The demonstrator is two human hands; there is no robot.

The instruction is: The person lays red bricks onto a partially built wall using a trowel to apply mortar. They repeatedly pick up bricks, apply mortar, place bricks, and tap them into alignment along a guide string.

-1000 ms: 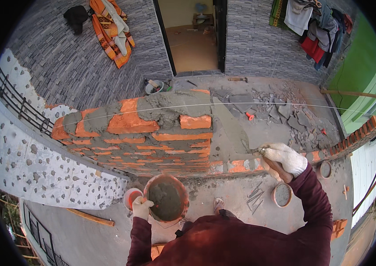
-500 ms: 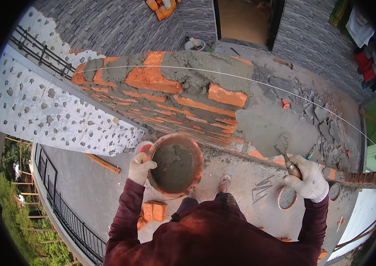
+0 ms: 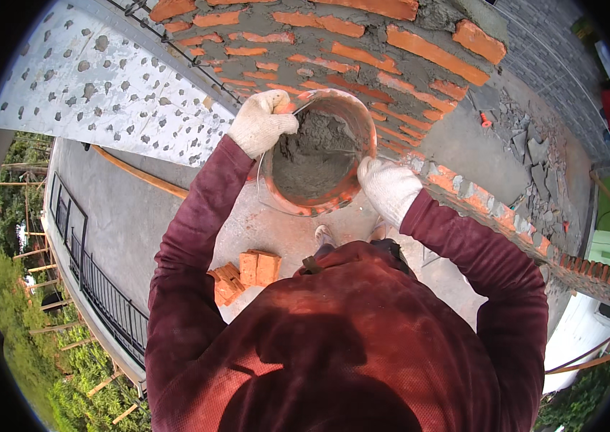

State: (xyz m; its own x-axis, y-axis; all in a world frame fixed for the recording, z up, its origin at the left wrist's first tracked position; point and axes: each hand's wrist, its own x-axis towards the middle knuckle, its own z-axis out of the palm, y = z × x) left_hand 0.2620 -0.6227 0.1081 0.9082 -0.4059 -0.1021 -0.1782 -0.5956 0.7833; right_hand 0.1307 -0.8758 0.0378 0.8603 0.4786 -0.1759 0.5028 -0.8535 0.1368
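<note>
A round orange bucket (image 3: 323,208) of wet grey mortar (image 3: 310,171) is in front of me, against the brick wall (image 3: 334,61). My left hand (image 3: 263,124), in a pale knitted glove, is closed on its upper left rim beside the wire handle. At the right rim, my gloved right hand (image 3: 391,189) is closed. The trowel it carried a moment earlier is mostly hidden; what looks like its blade edge shows faintly in the mortar.
Orange bricks (image 3: 258,268) lie on the floor left of my feet. A low brick course (image 3: 492,205) runs to the right, with broken tile pieces (image 3: 537,155) beyond it. A white spotted panel (image 3: 107,90) slopes down from the left; a black railing (image 3: 107,288) edges the floor.
My right hand has come left from the low brick course to the bucket. The bucket and my left hand appear higher in view, and the view has tilted toward the wall face.
</note>
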